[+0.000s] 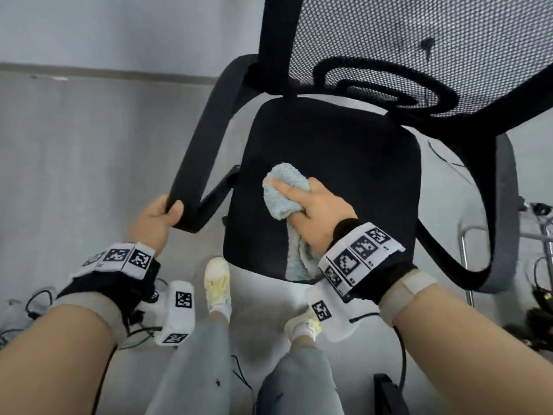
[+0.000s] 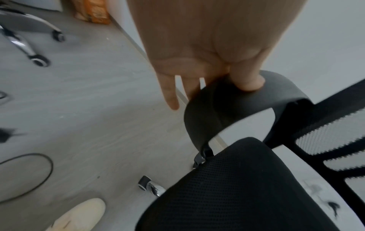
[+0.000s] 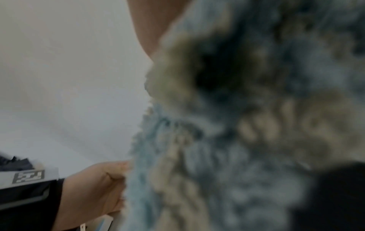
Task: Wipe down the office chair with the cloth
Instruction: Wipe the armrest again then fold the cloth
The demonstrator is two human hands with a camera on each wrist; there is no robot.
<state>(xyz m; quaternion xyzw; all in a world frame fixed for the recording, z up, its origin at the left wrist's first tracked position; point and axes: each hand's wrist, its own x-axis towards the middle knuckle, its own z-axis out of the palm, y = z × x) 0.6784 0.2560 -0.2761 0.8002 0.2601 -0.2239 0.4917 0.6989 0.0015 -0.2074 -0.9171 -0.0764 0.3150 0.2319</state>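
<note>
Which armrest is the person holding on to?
The armrest on the person's left side. The left hand grips its front end, while the other armrest, on the right, has no hand on it.

Your floor (image 1: 89, 163) is pale grey wood-grain laminate; a plain white wall (image 1: 119, 28) meets it along a light skirting strip (image 1: 104, 74) at 11 o'clock. You have loose black cables (image 2: 29, 176) at 7 o'clock, a second chair's chrome castor base (image 2: 29, 45) and an orange box (image 2: 94, 12) by the wall.
</note>
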